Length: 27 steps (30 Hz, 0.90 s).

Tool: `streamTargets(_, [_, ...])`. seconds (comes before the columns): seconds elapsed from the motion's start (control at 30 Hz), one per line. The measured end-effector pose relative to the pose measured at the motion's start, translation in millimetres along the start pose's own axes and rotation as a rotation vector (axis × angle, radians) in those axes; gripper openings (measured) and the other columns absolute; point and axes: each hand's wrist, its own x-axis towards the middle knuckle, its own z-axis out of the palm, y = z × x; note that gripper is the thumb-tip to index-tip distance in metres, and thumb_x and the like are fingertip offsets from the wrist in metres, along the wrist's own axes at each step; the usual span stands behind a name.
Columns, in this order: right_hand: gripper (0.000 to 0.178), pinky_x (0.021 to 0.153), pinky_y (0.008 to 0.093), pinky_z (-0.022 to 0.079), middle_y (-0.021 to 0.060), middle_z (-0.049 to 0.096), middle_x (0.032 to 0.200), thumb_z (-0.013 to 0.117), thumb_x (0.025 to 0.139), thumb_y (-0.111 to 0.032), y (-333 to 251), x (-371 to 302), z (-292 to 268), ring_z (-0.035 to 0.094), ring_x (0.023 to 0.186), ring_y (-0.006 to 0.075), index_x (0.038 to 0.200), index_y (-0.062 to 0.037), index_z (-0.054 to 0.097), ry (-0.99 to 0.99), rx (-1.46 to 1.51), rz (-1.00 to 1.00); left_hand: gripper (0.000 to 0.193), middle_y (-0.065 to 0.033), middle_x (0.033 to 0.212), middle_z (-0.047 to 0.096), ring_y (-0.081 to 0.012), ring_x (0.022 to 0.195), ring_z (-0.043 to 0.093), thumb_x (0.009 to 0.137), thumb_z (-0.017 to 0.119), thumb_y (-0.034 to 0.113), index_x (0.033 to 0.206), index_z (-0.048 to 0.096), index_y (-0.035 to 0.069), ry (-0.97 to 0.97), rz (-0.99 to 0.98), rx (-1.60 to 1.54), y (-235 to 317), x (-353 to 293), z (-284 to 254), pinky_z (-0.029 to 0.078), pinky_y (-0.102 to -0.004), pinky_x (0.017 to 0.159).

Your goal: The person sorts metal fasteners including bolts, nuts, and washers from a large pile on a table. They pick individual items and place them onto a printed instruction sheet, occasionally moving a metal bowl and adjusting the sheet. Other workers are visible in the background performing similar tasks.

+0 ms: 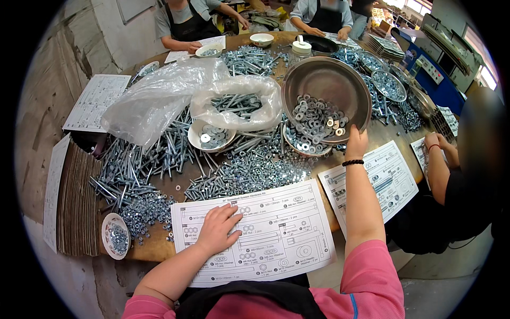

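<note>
My left hand (218, 229) lies flat, fingers spread, on a printed sheet (297, 255) with drawings of hardware. With my right hand (356, 143) I grip the near rim of a dark metal bowl (319, 74). The bowl is tilted toward me, and flat metal washers (319, 117) have gathered in its lower side. Below it, partly hidden, is a white bowl (289, 142) that also contains washers. To the left, another white bowl (195, 139) holds washers, beside a clear plastic bag (271, 109) of long bolts.
Heaps of bolts (154, 157) and nuts (141, 212) cover much of the round table. A bowl of nuts (109, 250) stands at the left edge, by stacked cardboard (77, 199). A person (441, 165) sits close on my right; two others (194, 24) work across the table.
</note>
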Motion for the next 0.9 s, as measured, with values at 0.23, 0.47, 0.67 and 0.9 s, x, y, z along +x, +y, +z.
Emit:
streamTargets(0.23, [0.029, 0.077, 0.0317, 0.043, 0.0125, 0.065, 0.092, 0.051, 0.084, -0.019, -5, -4, 4, 0.059, 0.084, 0.0235, 0.102, 0.0016, 0.059, 0.040, -0.009, 0.002, 0.040, -0.0091, 0.121, 0.051, -0.0278, 0.118, 0.043, 0.073, 0.065, 0.026, 0.110, 0.059, 0.011, 0.003, 0.006, 0.006, 1, 1, 0, 0.031, -0.0450, 0.099])
streamTargets(0.47, [0.026, 0.076, 0.0305, 0.043, 0.0112, 0.064, 0.089, 0.051, 0.085, -0.018, 9, -4, 7, 0.058, 0.083, 0.0216, 0.098, 0.0032, 0.058, 0.054, 0.072, -0.027, 0.040, -0.0090, 0.121, 0.051, -0.0279, 0.118, 0.044, 0.072, 0.065, 0.025, 0.109, 0.059, 0.011, 0.003, -0.002, -0.001, 1, 1, -1, 0.032, -0.0449, 0.099])
streamTargets(0.67, [0.027, 0.077, 0.0308, 0.042, 0.0104, 0.064, 0.092, 0.051, 0.085, -0.018, 24, 0, 13, 0.057, 0.083, 0.0209, 0.100, 0.0038, 0.058, 0.058, 0.067, 0.030, 0.040, -0.0089, 0.121, 0.051, -0.0277, 0.117, 0.044, 0.072, 0.065, 0.025, 0.109, 0.059, 0.011, 0.003, 0.000, -0.010, 0, 2, -1, 0.031, -0.0447, 0.099])
streamTargets(0.9, [0.027, 0.077, 0.0311, 0.042, 0.0111, 0.063, 0.092, 0.051, 0.085, -0.017, 16, 1, 14, 0.057, 0.083, 0.0207, 0.101, 0.0036, 0.058, 0.069, 0.105, 0.011, 0.041, -0.0089, 0.121, 0.051, -0.0276, 0.118, 0.044, 0.072, 0.065, 0.026, 0.110, 0.058, 0.012, -0.005, -0.002, 0.000, 0, 1, 0, 0.031, -0.0447, 0.099])
